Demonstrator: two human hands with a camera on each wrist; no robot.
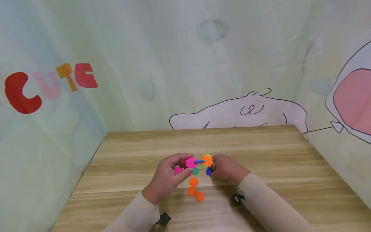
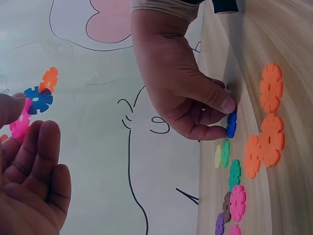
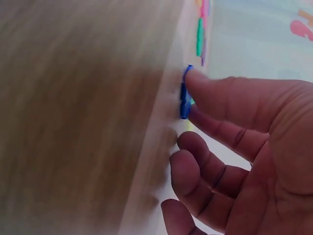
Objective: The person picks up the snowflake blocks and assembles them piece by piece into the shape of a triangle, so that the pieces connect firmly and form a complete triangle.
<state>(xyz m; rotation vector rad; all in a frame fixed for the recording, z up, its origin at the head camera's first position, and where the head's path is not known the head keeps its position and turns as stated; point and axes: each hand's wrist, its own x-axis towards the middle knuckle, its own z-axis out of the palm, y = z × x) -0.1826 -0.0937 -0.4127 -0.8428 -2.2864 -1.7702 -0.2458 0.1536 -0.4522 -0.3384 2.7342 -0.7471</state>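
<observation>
My left hand (image 1: 165,174) is raised over the table, its thumb and fingers pinching a pink snowflake disc (image 1: 191,162). That disc is slotted to a blue disc (image 2: 38,100), which carries an orange disc (image 1: 207,161) on its far side, making a short chain. Down at the tabletop, my right hand (image 1: 229,168) pinches a dark blue disc (image 2: 232,125) between thumb and index finger. The right wrist view shows this dark blue disc (image 3: 185,95) edge-on at the thumb tip, with the other fingers loosely curled.
Three orange discs (image 1: 191,191) lie on the wooden table (image 1: 130,145) nearer the body. Behind them are green (image 2: 234,175), pink (image 2: 237,202), brown (image 2: 227,206), purple (image 2: 220,224) and yellow (image 2: 218,156) discs. A printed cloth (image 1: 139,64) hangs around the table.
</observation>
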